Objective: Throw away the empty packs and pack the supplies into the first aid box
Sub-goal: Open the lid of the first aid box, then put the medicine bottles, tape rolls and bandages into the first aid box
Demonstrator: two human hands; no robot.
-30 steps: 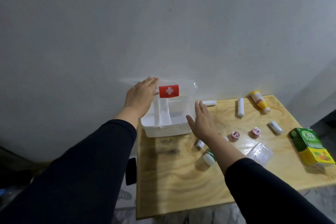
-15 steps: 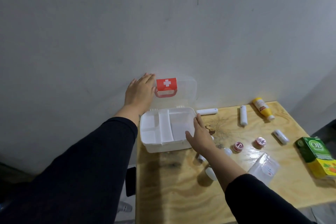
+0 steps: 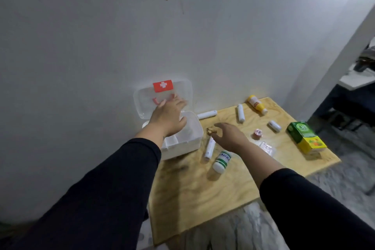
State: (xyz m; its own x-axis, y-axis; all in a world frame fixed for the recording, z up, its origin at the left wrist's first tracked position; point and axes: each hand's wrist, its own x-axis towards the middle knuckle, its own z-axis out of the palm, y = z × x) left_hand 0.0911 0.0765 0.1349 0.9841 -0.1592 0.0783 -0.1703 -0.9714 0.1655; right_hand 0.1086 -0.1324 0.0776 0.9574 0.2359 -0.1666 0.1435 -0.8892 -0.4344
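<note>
Your left hand [image 3: 168, 116], fingers spread and holding nothing, hovers over the open first aid box [image 3: 182, 138]. Your right hand [image 3: 230, 136], loosely open and empty, hangs above the white tube [image 3: 209, 147] on the table [image 3: 203, 193].

View: head, single wide-angle camera, worn on the person's head. Facing: forward and down, toward a grey wall [image 3: 101, 36] that fills the upper half of the frame. Position: above and in front of the near edge of the table [image 3: 194, 195], which sits at lower centre and right. Range: arm's reach; both dark sleeves enter from the bottom corners, the left hand [image 3: 167, 116] and right hand [image 3: 230, 136] near frame centre. Distortion: straight edges bow toward the frame borders. Shared coverage: none, only one view.
</note>
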